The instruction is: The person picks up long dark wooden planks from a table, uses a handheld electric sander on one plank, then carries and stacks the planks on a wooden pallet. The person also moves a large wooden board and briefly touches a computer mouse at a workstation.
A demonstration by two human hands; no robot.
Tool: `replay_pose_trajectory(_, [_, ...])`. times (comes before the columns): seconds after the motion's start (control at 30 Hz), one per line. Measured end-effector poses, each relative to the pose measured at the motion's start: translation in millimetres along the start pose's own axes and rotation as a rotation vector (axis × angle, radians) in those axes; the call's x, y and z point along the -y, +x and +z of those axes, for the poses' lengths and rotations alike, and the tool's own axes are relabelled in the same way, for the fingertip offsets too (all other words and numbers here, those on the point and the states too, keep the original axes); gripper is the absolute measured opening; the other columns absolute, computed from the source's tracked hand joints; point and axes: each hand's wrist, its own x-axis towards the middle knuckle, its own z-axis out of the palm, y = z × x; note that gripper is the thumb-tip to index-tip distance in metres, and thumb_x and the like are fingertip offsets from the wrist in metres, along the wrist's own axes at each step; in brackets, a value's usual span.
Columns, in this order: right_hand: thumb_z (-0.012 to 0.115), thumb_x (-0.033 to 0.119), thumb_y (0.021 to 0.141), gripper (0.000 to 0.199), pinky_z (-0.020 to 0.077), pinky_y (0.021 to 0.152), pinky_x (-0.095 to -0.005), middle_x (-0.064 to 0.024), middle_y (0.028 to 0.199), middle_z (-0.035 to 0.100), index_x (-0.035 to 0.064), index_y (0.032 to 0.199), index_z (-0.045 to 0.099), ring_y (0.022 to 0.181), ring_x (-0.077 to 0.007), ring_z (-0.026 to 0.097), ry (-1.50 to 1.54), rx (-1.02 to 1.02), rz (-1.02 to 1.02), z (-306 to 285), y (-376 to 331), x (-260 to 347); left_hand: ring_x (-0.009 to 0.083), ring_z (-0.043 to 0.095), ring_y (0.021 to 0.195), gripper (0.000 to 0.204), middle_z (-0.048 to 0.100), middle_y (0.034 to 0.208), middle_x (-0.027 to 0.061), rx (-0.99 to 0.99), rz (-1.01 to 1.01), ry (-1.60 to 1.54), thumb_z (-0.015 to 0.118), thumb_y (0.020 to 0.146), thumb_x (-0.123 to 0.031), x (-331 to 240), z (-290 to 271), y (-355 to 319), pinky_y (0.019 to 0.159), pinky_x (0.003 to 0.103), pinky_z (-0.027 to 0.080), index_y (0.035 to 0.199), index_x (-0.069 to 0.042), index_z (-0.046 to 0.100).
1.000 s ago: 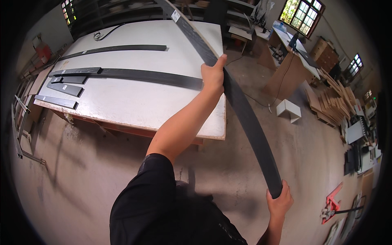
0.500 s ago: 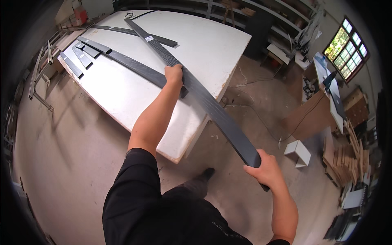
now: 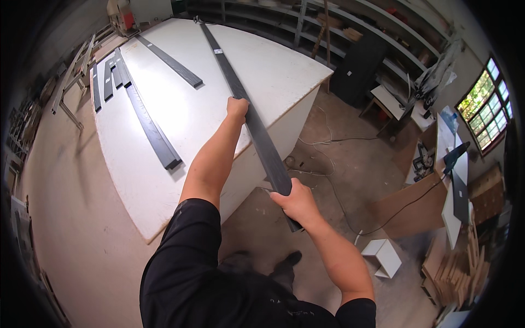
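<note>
As left fingers and right fingers grip the dark board, shelves hold — seemingly — wooden pieces.

Reaches well forward with the left arm, curling the left hand tight — holds the right arm nearer, slightly bent, with the right hand closed firmly.

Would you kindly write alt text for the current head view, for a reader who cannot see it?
A person's left hand and right hand hold a long dark board slanting over a white table, the right near the board's close end, the left farther along. More dark boards lie on the table to the left, and a window shows at far right.
</note>
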Motion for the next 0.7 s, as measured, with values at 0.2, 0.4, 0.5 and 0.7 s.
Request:
replay_pose_trajectory(0.2, [0.079, 0.037, 0.078, 0.056, 0.0553, 0.082, -0.0454, -0.0259, 0.096, 0.072, -0.0045, 0.111, 0.062, 0.092, -0.0396, 0.071, -0.094, -0.058, -0.023, -106, 35, -101, 0.0320, 0.065, 0.105, 0.063, 0.062, 0.122, 0.0232, -0.088, 0.020, -0.167, 0.070, 0.082, 0.000, 36, 147, -27, 0.086, 0.043, 0.054, 0.139, 0.008, 0.046])
replay_pose_trajectory(0.4, [0.077, 0.039, 0.077, 0.059, 0.0549, 0.083, -0.0471, -0.0246, 0.098, 0.072, -0.0042, 0.113, 0.061, 0.093, -0.0407, 0.070, -0.203, 0.036, -0.098, -183, 99, -120, 0.0224, 0.060, 0.077, 0.034, 0.061, 0.088, 0.0145, -0.162, 0.098, 0.050, 0.070, 0.082, -0.007, 12, 184, 0, 0.064, 0.041, 0.048, 0.109, 0.008, 0.056])
replay_pose_trajectory(0.5, [0.076, 0.040, 0.077, 0.059, 0.0552, 0.085, -0.0480, -0.0254, 0.100, 0.072, -0.0040, 0.112, 0.061, 0.096, -0.0420, 0.070, -0.175, 0.109, -0.123, -178, 147, -121, 0.0392, 0.068, 0.106, 0.062, 0.066, 0.114, 0.0333, -0.192, 0.154, 0.289, 0.077, 0.075, -0.019, 10, 176, 36, 0.090, 0.044, 0.053, 0.119, 0.018, 0.053])
replay_pose_trajectory(0.7, [0.079, 0.037, 0.074, 0.056, 0.0575, 0.079, -0.0493, -0.0207, 0.091, 0.073, -0.0034, 0.108, 0.060, 0.094, -0.0399, 0.071, -0.142, 0.157, -0.221, -143, 253, -118, 0.0553, 0.036, 0.140, 0.106, 0.034, 0.146, 0.0474, -0.222, 0.382, 1.007, 0.077, 0.080, -0.048, 51, 143, 132, 0.119, 0.048, 0.033, 0.147, 0.020, 0.032])
